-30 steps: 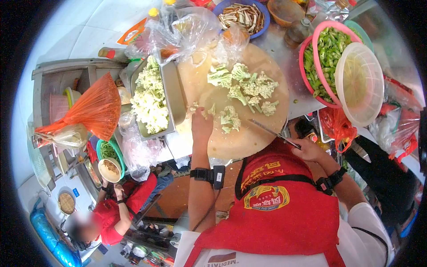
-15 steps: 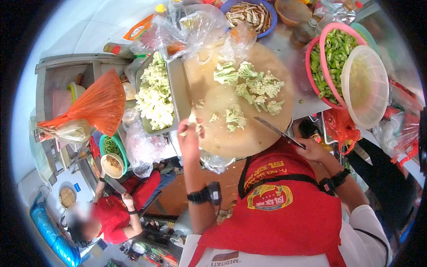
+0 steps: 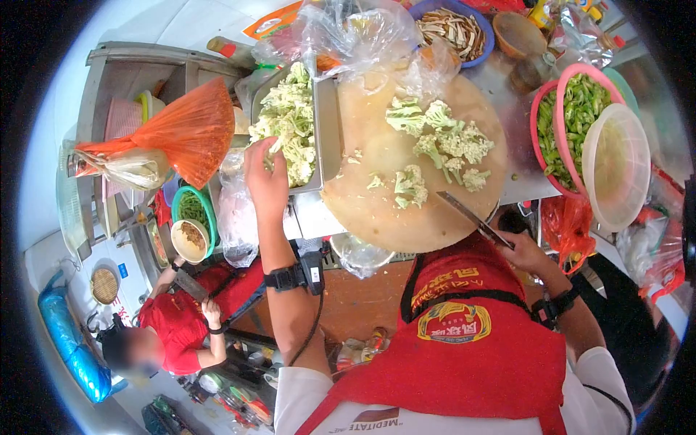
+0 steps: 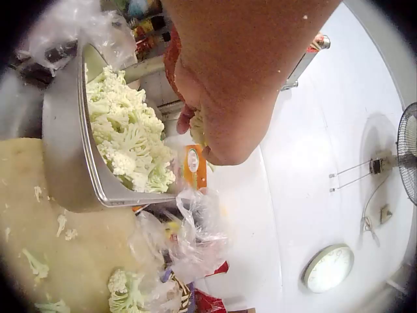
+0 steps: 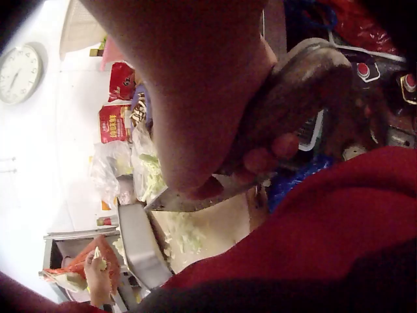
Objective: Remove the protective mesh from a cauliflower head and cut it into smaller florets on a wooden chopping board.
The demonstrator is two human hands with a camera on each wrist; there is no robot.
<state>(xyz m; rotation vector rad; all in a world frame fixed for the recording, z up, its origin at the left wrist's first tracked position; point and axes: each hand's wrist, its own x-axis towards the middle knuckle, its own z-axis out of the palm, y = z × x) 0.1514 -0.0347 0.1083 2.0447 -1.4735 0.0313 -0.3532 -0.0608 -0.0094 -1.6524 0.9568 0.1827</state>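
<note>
My left hand (image 3: 267,177) is at the near left edge of the metal tray (image 3: 330,138), which is heaped with cauliflower florets (image 3: 293,116). In the left wrist view, pale cauliflower (image 4: 197,128) shows between the curled fingers of that hand (image 4: 221,124). My right hand (image 3: 520,252) grips the knife (image 3: 467,214) by its handle, the blade tip over the near right part of the round cutting board (image 3: 377,225). Several cauliflower pieces (image 3: 464,145) lie on the board, one floret (image 3: 411,186) left of the blade tip, with small crumbs near the tray.
Baskets of sliced green peppers (image 3: 580,109) and a white basket (image 3: 616,167) stand at the right. Behind the board are plastic bags (image 3: 362,32) and a blue bowl (image 3: 482,54) of sliced strips. An orange bag (image 3: 181,134) hangs left; another person (image 3: 174,326) stands lower left.
My left hand has moved left from the board to the tray's edge, with cauliflower in its fingers. The right hand keeps hold of the knife. The head view has shifted, so the board appears farther right.
</note>
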